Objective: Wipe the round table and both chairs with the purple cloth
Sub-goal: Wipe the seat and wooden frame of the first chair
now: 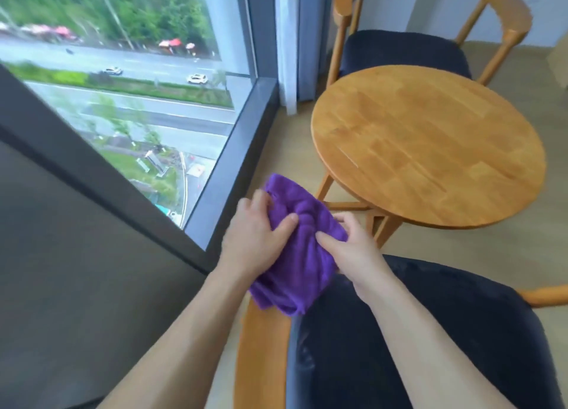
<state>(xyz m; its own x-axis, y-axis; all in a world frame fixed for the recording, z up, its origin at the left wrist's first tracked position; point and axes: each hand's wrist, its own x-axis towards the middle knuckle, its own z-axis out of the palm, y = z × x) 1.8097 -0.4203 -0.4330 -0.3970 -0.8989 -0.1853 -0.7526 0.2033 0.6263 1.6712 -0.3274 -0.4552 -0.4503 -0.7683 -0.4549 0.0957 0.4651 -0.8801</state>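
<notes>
A crumpled purple cloth (299, 255) hangs in the air between my two hands, above the near chair's left edge. My left hand (255, 233) grips its upper left part with thumb and curled fingers. My right hand (353, 252) pinches its right side. The round wooden table (427, 144) stands to the right and beyond, its top bare. The near chair (430, 347) has a dark cushion and a wooden armrest (261, 356) below my arms. The far chair (405, 52) sits behind the table with a curved wooden back.
A large floor-to-ceiling window (138, 101) with a dark frame fills the left side. A pale curtain (289, 40) hangs at the window's corner beside the far chair. Light floor (491, 255) shows around the table legs.
</notes>
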